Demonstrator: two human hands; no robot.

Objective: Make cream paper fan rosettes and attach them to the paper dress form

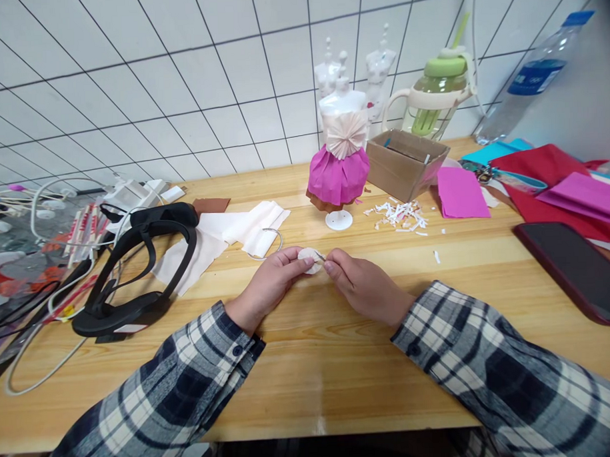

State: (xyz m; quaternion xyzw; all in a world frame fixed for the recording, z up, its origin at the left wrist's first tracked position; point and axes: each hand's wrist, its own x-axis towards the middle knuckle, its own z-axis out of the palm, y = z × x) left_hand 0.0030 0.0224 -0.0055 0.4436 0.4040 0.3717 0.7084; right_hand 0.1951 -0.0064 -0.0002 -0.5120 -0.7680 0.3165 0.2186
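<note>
Between thumb and fingers, my left hand (pixel 275 275) pinches a small round piece of pale paper (pixel 310 260) above the table. My right hand (pixel 359 280) is closed at the disc's right edge, pinching a thin bit whose kind I cannot make out. Beyond the hands stands a white mini dress form (pixel 343 102) on a round white base (pixel 339 220). It wears a pale pleated paper bow (pixel 346 135) and a puffed magenta skirt (pixel 340 177) with a brown layer below. Pale paper sheets (pixel 218 235) lie to the left.
A black headset strap (pixel 186 259) and cables lie left. White paper scraps (pixel 399 214), a cardboard box (pixel 405 168), magenta paper (pixel 462 193) and a phone (pixel 576 266) are right. Behind stand a green-lidded jug (pixel 438 97), a water bottle (pixel 534 80) and a tiled wall (pixel 220 78).
</note>
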